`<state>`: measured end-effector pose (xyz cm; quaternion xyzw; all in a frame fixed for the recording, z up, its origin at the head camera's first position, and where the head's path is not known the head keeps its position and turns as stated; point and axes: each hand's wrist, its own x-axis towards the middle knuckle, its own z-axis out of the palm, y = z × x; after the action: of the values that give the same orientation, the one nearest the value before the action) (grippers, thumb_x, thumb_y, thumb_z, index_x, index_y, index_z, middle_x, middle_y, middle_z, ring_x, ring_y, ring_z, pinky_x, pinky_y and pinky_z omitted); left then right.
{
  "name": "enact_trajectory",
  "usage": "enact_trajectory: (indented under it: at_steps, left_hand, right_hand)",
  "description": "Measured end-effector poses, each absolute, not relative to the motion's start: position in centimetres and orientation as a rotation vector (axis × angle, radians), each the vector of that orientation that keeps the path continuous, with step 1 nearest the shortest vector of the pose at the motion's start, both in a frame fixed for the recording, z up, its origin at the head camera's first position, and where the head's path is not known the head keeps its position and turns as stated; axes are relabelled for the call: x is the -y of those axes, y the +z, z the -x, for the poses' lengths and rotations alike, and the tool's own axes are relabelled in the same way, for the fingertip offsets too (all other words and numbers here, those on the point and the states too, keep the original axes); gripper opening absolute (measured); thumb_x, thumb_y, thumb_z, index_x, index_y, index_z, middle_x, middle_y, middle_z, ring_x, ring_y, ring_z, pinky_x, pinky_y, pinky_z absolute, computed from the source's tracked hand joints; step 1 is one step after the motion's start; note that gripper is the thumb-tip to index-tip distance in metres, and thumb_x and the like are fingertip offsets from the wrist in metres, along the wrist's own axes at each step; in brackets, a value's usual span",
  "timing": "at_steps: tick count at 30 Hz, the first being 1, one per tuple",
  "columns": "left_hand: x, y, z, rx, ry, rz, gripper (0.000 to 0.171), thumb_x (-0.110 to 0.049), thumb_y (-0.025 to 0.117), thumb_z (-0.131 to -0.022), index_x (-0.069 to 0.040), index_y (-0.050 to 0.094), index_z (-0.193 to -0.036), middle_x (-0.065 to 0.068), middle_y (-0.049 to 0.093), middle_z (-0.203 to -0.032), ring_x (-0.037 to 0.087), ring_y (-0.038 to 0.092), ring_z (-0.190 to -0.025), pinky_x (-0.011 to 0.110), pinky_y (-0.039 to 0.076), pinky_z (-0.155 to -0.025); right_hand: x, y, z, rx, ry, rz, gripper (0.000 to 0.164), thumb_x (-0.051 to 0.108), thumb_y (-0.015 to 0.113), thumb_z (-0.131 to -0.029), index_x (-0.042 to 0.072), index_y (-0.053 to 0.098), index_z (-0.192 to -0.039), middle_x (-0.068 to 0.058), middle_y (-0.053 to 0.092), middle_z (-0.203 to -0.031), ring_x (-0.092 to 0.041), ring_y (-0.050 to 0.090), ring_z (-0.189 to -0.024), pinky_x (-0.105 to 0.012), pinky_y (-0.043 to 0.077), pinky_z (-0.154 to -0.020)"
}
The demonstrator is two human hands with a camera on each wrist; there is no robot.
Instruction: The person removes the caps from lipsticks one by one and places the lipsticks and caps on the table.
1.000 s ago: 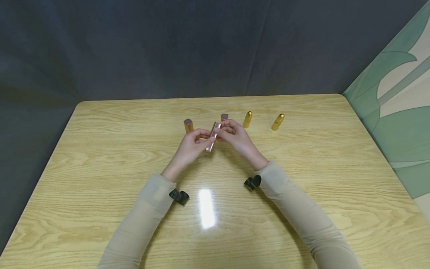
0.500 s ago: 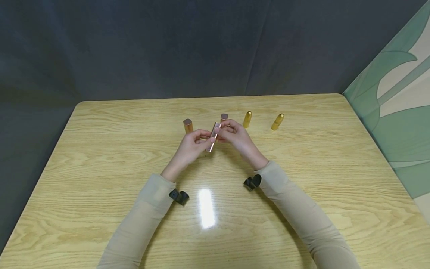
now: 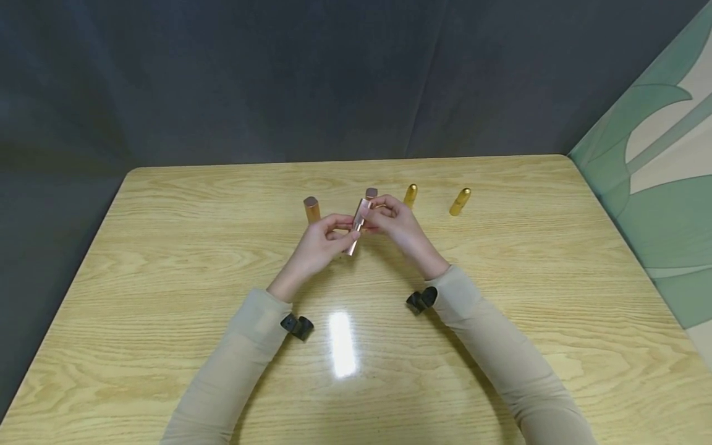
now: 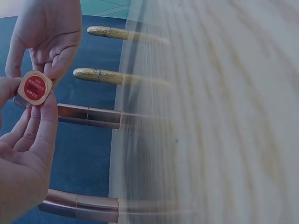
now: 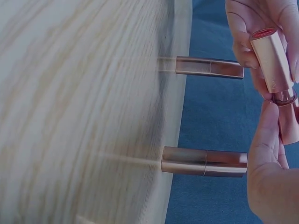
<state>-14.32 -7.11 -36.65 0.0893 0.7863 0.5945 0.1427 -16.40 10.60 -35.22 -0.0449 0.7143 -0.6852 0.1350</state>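
Note:
My left hand (image 3: 317, 244) pinches the base (image 5: 272, 58) of a rose-gold lipstick between thumb and fingers. The cap (image 3: 362, 209) at its far end is pinched by my right hand (image 3: 405, 232). Between cap and base, a short stretch of shiny inner tube (image 5: 283, 97) shows in the right wrist view. A red round label (image 4: 34, 87) on the base's end faces the left wrist camera. The lipstick is held tilted above the table, in front of two upright rose-gold lipsticks, the left one (image 3: 312, 210) and the right one (image 3: 371, 193).
Two gold, round-topped tubes stand farther right, one (image 3: 411, 195) partly behind my right hand and the other (image 3: 460, 201) apart from it. The wood-grain table (image 3: 222, 204) ends at a dark curtain (image 3: 278, 80). A green patterned panel (image 3: 667, 185) borders the right side.
My right hand has shifted slightly up and to the right with the cap, and a gap with inner tube has appeared between cap and base. My left hand has barely moved.

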Motion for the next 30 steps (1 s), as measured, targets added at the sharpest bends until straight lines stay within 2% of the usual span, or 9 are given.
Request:
enact_trajectory:
  at_steps: [4,9,16,19,24,30]
  left_hand:
    - [7.26,-36.55,14.29,-2.282,1.699,-0.264,0.041,-0.017,0.060,-0.095,-0.001,0.052,-0.132,0.018,0.059,-0.127,0.031,0.066,-0.105,0.031,0.057,-0.079]
    - [7.47,-36.47,14.21,-2.292,1.672,-0.279,0.042,-0.019,0.060,-0.095,-0.003,0.052,-0.133,0.017,0.059,-0.127,0.031,0.066,-0.106,0.031,0.056,-0.079]
    - [7.70,-36.58,14.21,-2.289,1.663,-0.283,0.042,-0.020,0.060,-0.095,-0.005,0.052,-0.133,0.016,0.059,-0.127,0.029,0.066,-0.102,0.039,0.055,-0.080]
    - [7.75,-36.64,14.22,-2.294,1.657,-0.287,0.041,-0.019,0.060,-0.095,-0.005,0.053,-0.133,0.016,0.059,-0.126,0.029,0.066,-0.102,0.040,0.055,-0.079]
    - [7.84,-36.72,14.17,-2.284,1.651,-0.312,0.040,-0.017,0.060,-0.095,-0.004,0.053,-0.132,0.017,0.058,-0.126,0.031,0.066,-0.104,0.036,0.057,-0.078]
    - [7.89,-36.90,14.20,-2.261,1.658,-0.331,0.040,-0.015,0.060,-0.094,-0.004,0.053,-0.132,0.018,0.057,-0.125,0.033,0.066,-0.105,0.030,0.056,-0.074]
  right_hand:
    - [-10.50,-35.22,16.40,-2.044,-2.027,0.110,0.010,0.009,0.056,-0.095,0.005,0.053,-0.104,0.011,0.064,-0.080,-0.002,0.065,-0.078,-0.045,0.052,-0.094]
    - [-10.43,-35.29,16.42,-2.038,-2.060,0.076,0.011,0.008,0.057,-0.094,0.004,0.054,-0.105,0.011,0.064,-0.078,-0.002,0.064,-0.076,-0.037,0.055,-0.089]
    - [-10.54,-35.32,16.41,-2.050,-2.045,0.065,0.013,0.011,0.057,-0.095,0.004,0.054,-0.105,0.009,0.063,-0.081,-0.003,0.064,-0.076,-0.035,0.056,-0.087]
    - [-10.59,-35.41,16.48,-2.046,-2.053,0.070,0.013,0.010,0.056,-0.095,0.003,0.053,-0.106,0.009,0.063,-0.081,-0.003,0.064,-0.076,-0.030,0.057,-0.084]
    - [-10.53,-35.50,16.54,-2.038,-2.064,0.058,0.013,0.010,0.056,-0.095,0.002,0.053,-0.106,0.009,0.063,-0.079,-0.002,0.065,-0.076,-0.021,0.056,-0.076]
    - [-10.52,-35.60,16.63,-2.038,-2.047,0.041,0.019,0.011,0.056,-0.095,0.000,0.052,-0.111,0.010,0.064,-0.079,-0.002,0.065,-0.075,-0.022,0.056,-0.077]
